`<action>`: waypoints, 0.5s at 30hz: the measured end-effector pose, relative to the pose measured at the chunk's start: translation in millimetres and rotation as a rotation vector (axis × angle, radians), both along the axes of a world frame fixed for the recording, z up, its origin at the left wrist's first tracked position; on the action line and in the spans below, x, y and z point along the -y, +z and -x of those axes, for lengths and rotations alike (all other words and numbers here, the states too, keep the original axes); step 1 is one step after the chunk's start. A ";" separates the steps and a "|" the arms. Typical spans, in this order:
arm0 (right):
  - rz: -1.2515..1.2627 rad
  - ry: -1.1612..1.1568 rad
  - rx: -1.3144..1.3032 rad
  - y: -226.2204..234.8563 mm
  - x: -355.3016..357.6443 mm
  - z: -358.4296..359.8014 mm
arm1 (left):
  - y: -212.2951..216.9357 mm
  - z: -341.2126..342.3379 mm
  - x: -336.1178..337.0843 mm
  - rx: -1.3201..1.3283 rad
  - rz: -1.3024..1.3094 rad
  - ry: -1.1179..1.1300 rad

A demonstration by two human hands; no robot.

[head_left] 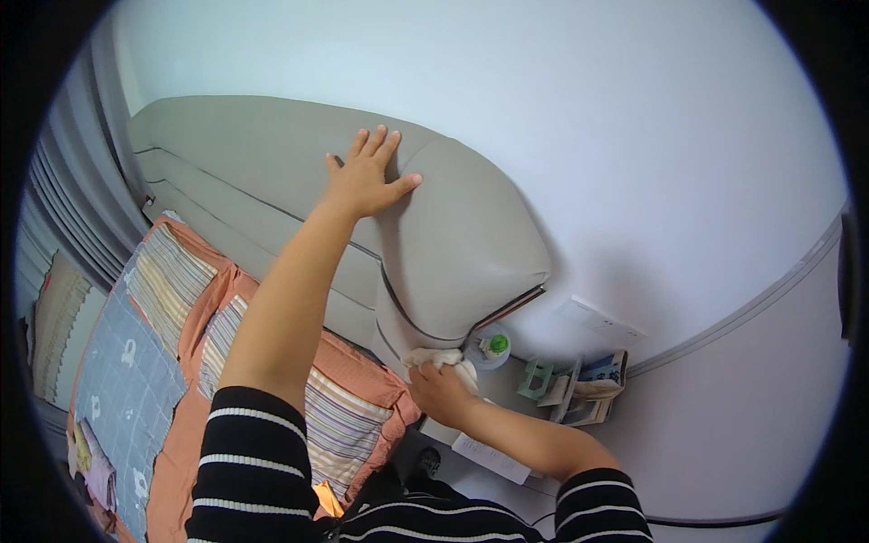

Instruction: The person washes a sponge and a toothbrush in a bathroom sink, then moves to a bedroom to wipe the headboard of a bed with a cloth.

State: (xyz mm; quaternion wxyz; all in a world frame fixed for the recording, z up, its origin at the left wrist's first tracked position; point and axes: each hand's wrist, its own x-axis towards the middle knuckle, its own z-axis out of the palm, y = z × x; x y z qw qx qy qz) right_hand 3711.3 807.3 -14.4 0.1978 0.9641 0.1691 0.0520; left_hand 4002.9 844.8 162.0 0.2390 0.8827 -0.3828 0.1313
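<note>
A padded grey-beige headboard (462,231) with dark piping stands against the wall. My left hand (364,179) lies flat near its top edge, fingers spread, holding nothing. Lower down, my right hand (441,391) is closed on a white cloth (444,357). The cloth is bunched at the lower side of the headboard's right end, and the fingers partly hide it. Just to the right of the cloth sits a round clear container with a green top (495,345).
The bedside table (511,376) holds a pale green stand (536,380), books (599,376) and papers (489,457). On the bed lie striped pillows (348,421), orange bedding (176,452) and a blue-grey quilt (127,362). A socket panel (605,321) is on the wall; grey curtains (77,199) hang left.
</note>
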 end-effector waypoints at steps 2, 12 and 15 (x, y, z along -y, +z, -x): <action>-0.095 0.054 0.235 41.8 -9.1 -5.7 | 1.3 3.2 -0.3 0.014 0.008 0.000; 0.096 0.012 -0.155 -18.7 -6.9 -41.7 | -151.2 93.5 -81.5 -0.263 0.097 -0.264; -0.140 -0.014 -0.190 0.2 -43.4 -61.8 | -225.9 135.1 -161.3 -0.489 0.098 -0.144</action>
